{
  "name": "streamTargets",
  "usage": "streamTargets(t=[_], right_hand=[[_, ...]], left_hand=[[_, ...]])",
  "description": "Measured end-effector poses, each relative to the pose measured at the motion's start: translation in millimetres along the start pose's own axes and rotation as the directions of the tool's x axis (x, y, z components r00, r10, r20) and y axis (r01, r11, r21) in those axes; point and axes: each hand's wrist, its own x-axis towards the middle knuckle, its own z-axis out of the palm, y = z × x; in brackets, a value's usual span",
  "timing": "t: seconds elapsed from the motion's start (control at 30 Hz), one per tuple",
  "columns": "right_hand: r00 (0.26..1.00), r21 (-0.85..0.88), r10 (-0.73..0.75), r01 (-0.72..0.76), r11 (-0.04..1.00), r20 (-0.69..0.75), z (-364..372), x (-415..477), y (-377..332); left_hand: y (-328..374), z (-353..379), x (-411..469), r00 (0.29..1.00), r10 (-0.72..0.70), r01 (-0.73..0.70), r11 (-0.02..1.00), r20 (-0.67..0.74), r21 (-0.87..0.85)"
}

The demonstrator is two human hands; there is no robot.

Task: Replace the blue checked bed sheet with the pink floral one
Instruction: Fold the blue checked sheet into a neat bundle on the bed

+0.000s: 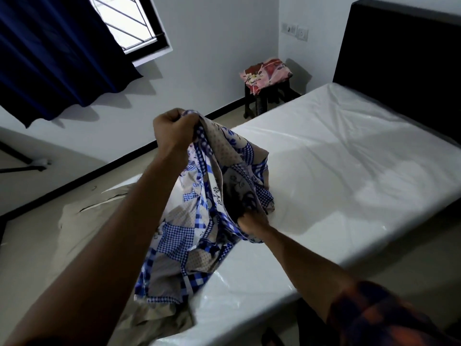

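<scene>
Left grip point(174, 132) is raised and clenched in a fist round the bunched top of the blue sheet point(199, 233), fingers curled tight over the cloth. Right grip point(252, 224) sits lower and nearer the body, its fingers dug into a fold in the middle of the same sheet and pinching it. Its forearm runs back to an orange and dark checked sleeve point(379, 318). Between the two the sheet hangs in a loose cone, showing blue checks, dotted beige patches and flower prints. Its lower end drops across the near left corner of the mattress point(336, 171), where a beige fold lies over the edge.

Beyond the cloth the mattress is bare, with a white, glossy, wrinkled cover. Its far end meets a dark headboard point(399, 58). Its near long edge runs from bottom centre up to the right, with floor below it. Its left edge borders a strip of pale floor point(32, 196) between the bed and a white wall lined with black skirting.

At the far end of that strip, in the room's corner, a dark stool point(259, 101) stands just beside the mattress's head-end corner. The pink sheet point(267, 72) lies folded on top of it, well apart from both grips. Switch plates point(295, 31) sit on the wall above, too small to read. A blue curtain point(50, 51) hangs over the left part of a barred window point(129, 21). Dark bars of some stand point(22, 167) lie on the floor at the far left.
</scene>
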Motion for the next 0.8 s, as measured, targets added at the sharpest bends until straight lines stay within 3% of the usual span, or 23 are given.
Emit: streamTargets(t=[0.13, 0.2, 0.27, 0.37, 0.47, 0.6, 0.8], right_hand=[[0.991, -0.182, 0.068, -0.046, 0.982, 0.115, 46, -17, 44], [0.997, -0.339, 0.047, -0.027, 0.94, 0.053, 65, -23, 61], [0.994, -0.388, -0.101, 0.078, 0.918, -0.039, 72, -28, 69], [0.915, -0.352, -0.32, 0.224, 0.909, -0.244, 74, -39, 84], [0.841, -0.397, -0.427, 0.287, 0.872, -0.332, 82, -51, 108], [0.737, -0.393, -0.449, 0.267, 0.88, -0.505, 75, -69, 115], [0.632, -0.117, -0.261, 0.26, 0.958, -0.73, 45, -71, 102]], left_hand=[[18, -19, 17, 0.991, -0.067, 0.048, 0.986, -0.119, -0.158], [15, -30, 26, 0.981, -0.102, 0.068, 0.978, -0.164, -0.199], [12, -42, 34, 0.968, -0.12, 0.077, 0.978, -0.22, -0.196], [7, -65, 54, 0.93, -0.199, 0.126, 0.962, -0.308, -0.241], [0, -83, 66, 0.911, -0.255, 0.173, 0.95, -0.324, -0.261], [-13, -84, 69, 0.882, -0.303, 0.19, 0.929, -0.361, -0.317], [-13, -113, 93, 0.872, -0.347, 0.199, 0.895, -0.344, -0.399]])
